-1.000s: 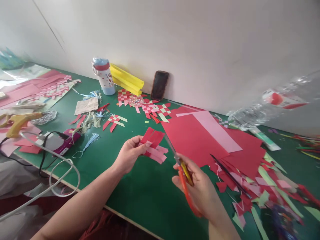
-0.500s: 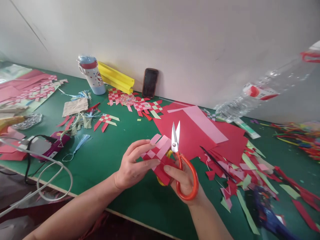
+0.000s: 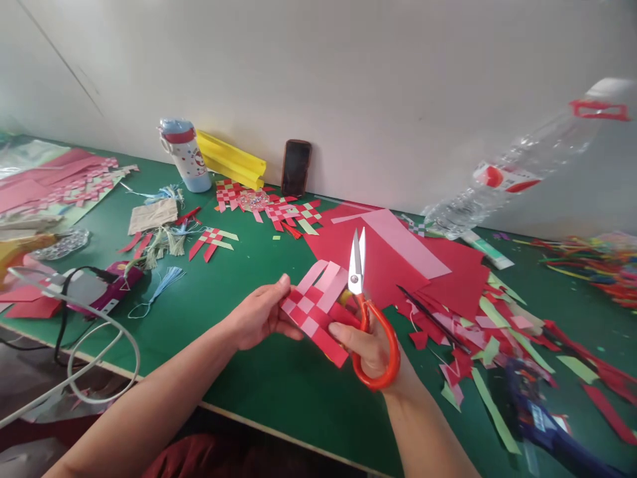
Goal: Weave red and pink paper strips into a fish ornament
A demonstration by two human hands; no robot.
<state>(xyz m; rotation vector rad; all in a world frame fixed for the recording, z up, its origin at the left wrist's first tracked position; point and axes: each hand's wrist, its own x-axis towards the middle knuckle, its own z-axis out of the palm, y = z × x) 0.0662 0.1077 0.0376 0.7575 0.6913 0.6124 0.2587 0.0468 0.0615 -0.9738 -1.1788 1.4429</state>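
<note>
A woven paper piece [image 3: 309, 307] in red and pink checks, with loose pink strips at its far end and red strips nearer me, is held up over the table. My left hand [image 3: 266, 312] is at its left edge, thumb uppermost and fingers partly behind the paper. From the right, my right hand [image 3: 371, 342] presses its thumb on the red strips. Orange-handled scissors [image 3: 359, 279] hang on that same hand, blades pointing away and slightly apart. Something yellow shows behind the paper, mostly hidden.
Red and pink paper sheets [image 3: 373, 259] lie beyond my hands. Paper scraps [image 3: 490, 338], a blue-handled tool [image 3: 547, 425] and a tilted plastic bottle [image 3: 502, 179] are right. Leftward are a blue tassel [image 3: 166, 282], a purple device [image 3: 112, 285] with cables, and a drink flask [image 3: 186, 156]. A phone [image 3: 296, 167] leans on the wall.
My left hand's fingers have come off the front of the woven paper to its left edge, thumb now up. The paper turned more toward me; the scissors moved slightly right.
</note>
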